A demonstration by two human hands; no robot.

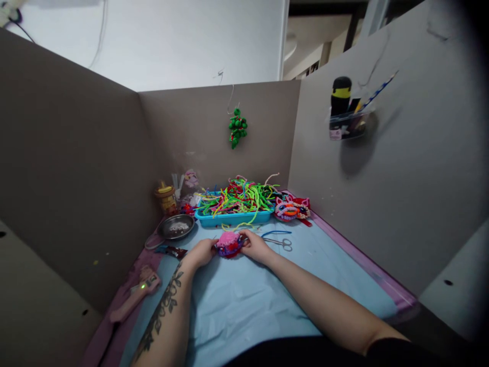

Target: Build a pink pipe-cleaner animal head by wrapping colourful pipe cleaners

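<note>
Between my two hands, just above the blue cloth, is a small rounded pipe-cleaner craft piece, pink on top with purple, blue and red below. My left hand grips its left side with fingers closed. On the right side, my right hand pinches it between thumb and fingers. A pair of scissors lies just right of my right hand, beside a loose blue pipe cleaner. Beyond the piece, a yellow-green pipe cleaner lies on the cloth. The undersides of the fingers are hidden.
A blue tray heaped with coloured pipe cleaners stands at the back. Left of it are a metal bowl, a yellow-topped pot and a pink glue gun. A finished-looking pipe-cleaner animal face sits right. Grey panels enclose the table.
</note>
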